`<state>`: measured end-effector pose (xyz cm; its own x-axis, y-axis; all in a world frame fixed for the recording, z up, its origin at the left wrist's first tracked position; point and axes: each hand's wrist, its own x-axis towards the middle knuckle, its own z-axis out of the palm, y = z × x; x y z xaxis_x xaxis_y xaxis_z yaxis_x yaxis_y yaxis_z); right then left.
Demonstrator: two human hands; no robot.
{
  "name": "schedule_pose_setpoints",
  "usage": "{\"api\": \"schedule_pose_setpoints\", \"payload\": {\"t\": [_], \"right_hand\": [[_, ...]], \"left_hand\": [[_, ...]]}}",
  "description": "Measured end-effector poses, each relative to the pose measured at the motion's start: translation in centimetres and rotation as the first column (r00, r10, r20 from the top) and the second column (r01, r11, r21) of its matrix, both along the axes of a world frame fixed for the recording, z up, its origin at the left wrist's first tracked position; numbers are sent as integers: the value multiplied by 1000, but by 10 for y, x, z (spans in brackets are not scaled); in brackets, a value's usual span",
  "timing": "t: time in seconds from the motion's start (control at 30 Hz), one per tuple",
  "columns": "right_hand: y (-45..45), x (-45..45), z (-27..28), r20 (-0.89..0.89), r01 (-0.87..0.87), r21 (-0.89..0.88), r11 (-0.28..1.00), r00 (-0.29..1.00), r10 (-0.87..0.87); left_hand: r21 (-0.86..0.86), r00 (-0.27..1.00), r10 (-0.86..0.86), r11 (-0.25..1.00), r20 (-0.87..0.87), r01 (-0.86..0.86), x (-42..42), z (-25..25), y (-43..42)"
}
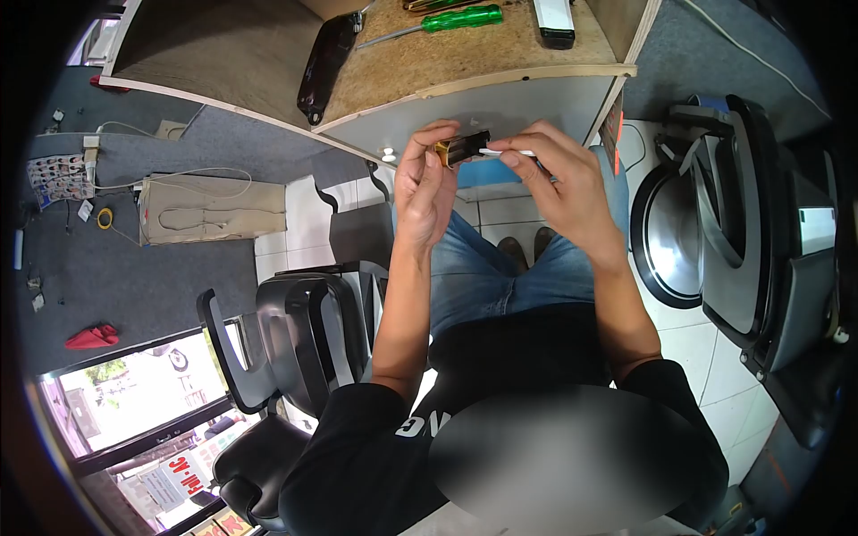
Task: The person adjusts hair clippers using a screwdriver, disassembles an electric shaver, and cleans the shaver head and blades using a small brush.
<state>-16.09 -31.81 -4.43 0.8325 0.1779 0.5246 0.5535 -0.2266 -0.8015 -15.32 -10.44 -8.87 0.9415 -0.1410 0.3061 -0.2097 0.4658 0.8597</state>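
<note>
In front of the wooden cabinet, my left hand [424,183] is closed around a small black and gold device [463,148], gripped between thumb and fingers. Its exact kind does not show. My right hand [559,183] pinches a thin white stick [509,153], whose left end meets or nearly meets the device's dark end. Whether that tip carries bristles is too small to tell. Both hands are raised above my lap, just below the shelf's front edge.
On the shelf [438,79] lie a green-handled screwdriver [460,19], a long glossy black object [331,67] and a white-and-black device [554,22]. Black chairs stand at left [308,330] and right [760,250]. A cardboard-coloured box [212,207] with a cable sits left.
</note>
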Motion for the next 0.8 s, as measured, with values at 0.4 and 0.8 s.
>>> {"api": "schedule_pose_setpoints", "payload": {"t": [0.4, 0.8], "right_hand": [[11, 0, -2, 15, -14, 39, 999, 1000, 14], [20, 2, -11, 278, 31, -52, 998, 960, -15]], "left_hand": [[-40, 997, -76, 996, 20, 77, -4, 1, 2], [-66, 995, -99, 993, 34, 101, -4, 7, -3]]}}
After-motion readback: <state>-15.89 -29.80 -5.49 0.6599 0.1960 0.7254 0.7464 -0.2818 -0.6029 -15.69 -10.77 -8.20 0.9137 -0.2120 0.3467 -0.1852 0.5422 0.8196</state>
